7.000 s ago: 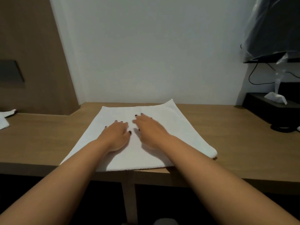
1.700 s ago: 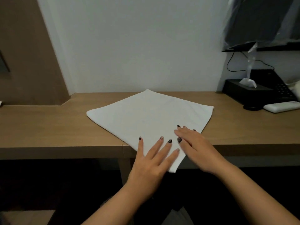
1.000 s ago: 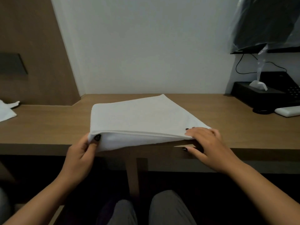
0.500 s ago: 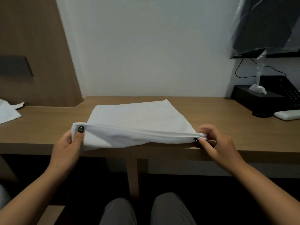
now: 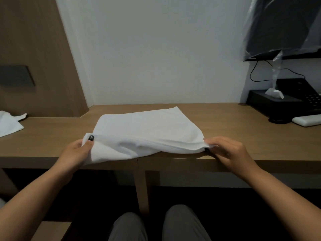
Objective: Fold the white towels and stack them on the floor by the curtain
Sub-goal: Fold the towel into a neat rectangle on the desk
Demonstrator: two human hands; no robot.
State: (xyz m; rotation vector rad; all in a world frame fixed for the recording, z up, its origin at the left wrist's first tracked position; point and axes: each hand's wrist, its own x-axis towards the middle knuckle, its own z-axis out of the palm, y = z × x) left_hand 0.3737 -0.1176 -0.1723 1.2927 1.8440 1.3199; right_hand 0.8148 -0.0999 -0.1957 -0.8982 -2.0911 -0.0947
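Observation:
A white towel [image 5: 145, 129] lies folded on the wooden desk [image 5: 243, 136], its near edge lifted slightly above the desk's front edge. My left hand [image 5: 78, 152] pinches the near left corner, thumb on top of the cloth. My right hand [image 5: 227, 150] pinches the near right corner. The near edge sags a little between the two hands. Another white towel [image 5: 8, 122] lies crumpled at the desk's far left, partly cut off by the frame.
A black tissue box [image 5: 271, 101], a black phone [image 5: 305, 94] and a white remote [image 5: 307, 120] sit at the desk's right end under a plastic-wrapped TV [image 5: 284, 26]. A brown wall panel [image 5: 34, 58] stands at left. My knees [image 5: 156, 225] are under the desk.
Both hands went from smoothing the flat towel to taking its near corners and lifting the edge. Over the last half second they hold almost still, the edge slightly lower.

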